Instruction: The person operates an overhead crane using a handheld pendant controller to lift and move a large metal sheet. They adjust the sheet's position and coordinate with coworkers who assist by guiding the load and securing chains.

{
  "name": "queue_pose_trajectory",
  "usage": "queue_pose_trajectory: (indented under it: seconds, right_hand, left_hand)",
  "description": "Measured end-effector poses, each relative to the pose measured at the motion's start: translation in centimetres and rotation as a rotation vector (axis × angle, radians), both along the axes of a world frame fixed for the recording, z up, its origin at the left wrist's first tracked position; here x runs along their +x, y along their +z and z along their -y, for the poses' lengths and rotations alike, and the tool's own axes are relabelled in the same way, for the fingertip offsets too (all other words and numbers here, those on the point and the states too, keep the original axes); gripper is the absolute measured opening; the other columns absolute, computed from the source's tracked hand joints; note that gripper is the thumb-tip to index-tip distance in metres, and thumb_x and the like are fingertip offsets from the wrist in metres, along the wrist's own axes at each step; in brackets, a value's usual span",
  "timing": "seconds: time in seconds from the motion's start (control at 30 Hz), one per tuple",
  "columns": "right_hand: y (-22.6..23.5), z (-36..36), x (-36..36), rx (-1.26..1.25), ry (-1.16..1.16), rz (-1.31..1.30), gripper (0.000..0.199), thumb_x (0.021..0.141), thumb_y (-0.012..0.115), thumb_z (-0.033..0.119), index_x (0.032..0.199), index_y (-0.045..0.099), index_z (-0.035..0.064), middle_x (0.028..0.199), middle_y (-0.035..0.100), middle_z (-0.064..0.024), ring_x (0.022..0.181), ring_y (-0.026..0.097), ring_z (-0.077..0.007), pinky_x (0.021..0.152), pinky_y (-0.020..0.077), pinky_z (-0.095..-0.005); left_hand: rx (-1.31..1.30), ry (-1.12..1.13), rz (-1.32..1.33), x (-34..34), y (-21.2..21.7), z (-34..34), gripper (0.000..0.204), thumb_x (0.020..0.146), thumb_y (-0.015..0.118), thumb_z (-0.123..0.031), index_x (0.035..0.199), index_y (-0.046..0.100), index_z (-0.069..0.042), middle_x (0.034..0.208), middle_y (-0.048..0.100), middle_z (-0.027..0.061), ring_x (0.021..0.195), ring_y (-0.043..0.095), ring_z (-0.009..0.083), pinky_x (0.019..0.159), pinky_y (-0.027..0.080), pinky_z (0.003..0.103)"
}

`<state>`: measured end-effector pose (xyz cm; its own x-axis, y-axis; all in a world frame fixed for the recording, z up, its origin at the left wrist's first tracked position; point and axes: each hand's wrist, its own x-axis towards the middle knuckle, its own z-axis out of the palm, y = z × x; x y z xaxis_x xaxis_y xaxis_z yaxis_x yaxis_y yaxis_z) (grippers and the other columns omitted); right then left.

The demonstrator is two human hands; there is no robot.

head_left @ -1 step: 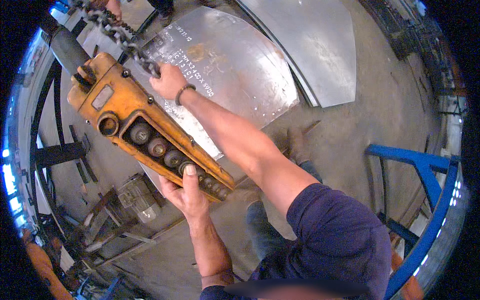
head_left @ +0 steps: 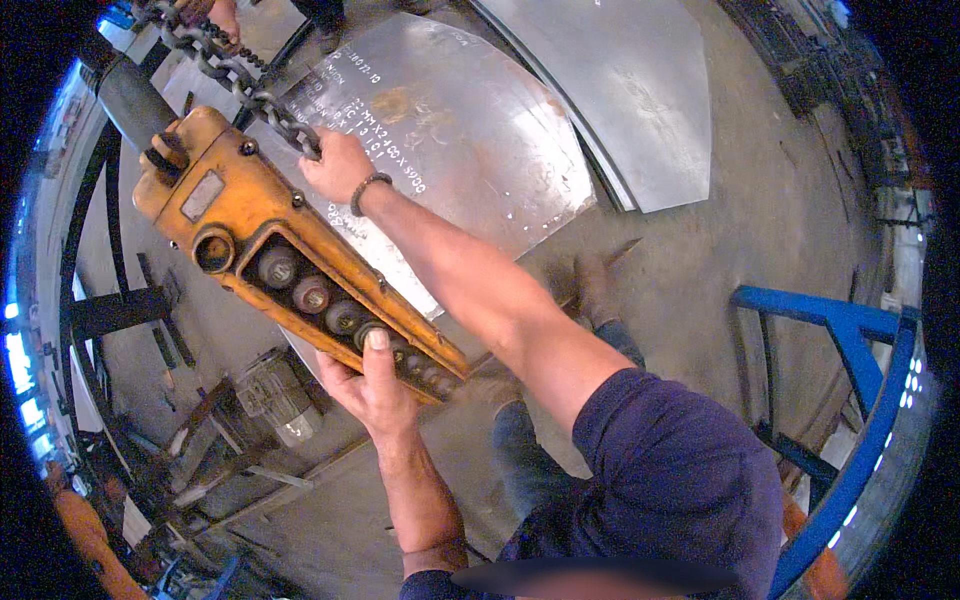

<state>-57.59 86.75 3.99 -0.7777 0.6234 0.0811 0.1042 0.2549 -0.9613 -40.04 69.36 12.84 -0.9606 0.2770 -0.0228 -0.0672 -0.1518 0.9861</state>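
A large worn yellow hoist pendant (head_left: 330, 255) with a row of round push buttons slants across the left of the head view. My left hand (head_left: 375, 392) grips its lower end, the thumb pressed on one of the dark buttons; the fingers behind the casing are hidden. Beyond the pendant, my right hand (head_left: 338, 168) is closed around the end of a heavy steel chain (head_left: 240, 85), a dark bracelet at the wrist. The chain runs up to the far left. Under this hand lies a broad grey steel plate (head_left: 480, 130) with white handwritten markings.
Another steel sheet (head_left: 640, 100) lies at the far right. A blue metal frame (head_left: 830, 310) stands at right. Motor-like machinery (head_left: 275, 395) and metal bars are on the floor at left. At the far left, another person's hand (head_left: 223, 20) is near the chain.
The chain has shifted slightly above my right hand. Both hands keep their grips, and the thumb stays on the same button.
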Motion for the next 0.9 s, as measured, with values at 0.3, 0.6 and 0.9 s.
queue_pose_trajectory:
  seconds: [0.3,0.6,0.9]
  right_hand:
    - [-1.9,1.2,-1.6,0.031,-0.054,-0.042,0.022,0.078,0.062,0.022,0.092,0.062,0.0043,0.077,0.064,-0.0258,0.08,0.063,-0.046,0.074,0.0518,-0.0528]
    - [-2.3,0.3,-2.4,0.077,-0.065,-0.016,0.03,0.079,0.064,0.024,0.098,0.06,0.0019,0.078,0.064,-0.0253,0.079,0.063,-0.0451,0.071,0.0499,-0.0505]
    - [-4.2,0.8,-2.7,0.106,-0.088,-0.064,0.024,0.081,0.062,0.019,0.097,0.059,0.0015,0.069,0.061,-0.0219,0.068,0.062,-0.0405,0.062,0.0482,-0.0455]
  left_hand:
    - [0.013,-0.101,-0.043,-2.1,-1.2,0.0,0.054,0.085,0.07,-0.019,0.129,0.046,0.0,0.116,0.06,0.0107,0.102,0.06,0.0205,0.093,0.048,0.036]
    - [-0.023,-0.019,-0.082,-5.2,-0.5,-0.1,0.048,0.088,0.065,-0.024,0.125,0.048,0.0,0.106,0.063,0.0146,0.086,0.065,0.0259,0.077,0.056,0.041]
    - [0.003,0.145,-0.171,-10.0,0.1,5.0,0.048,0.09,0.063,-0.025,0.128,0.046,-0.001,0.105,0.063,0.0164,0.087,0.066,0.0306,0.077,0.057,0.045]
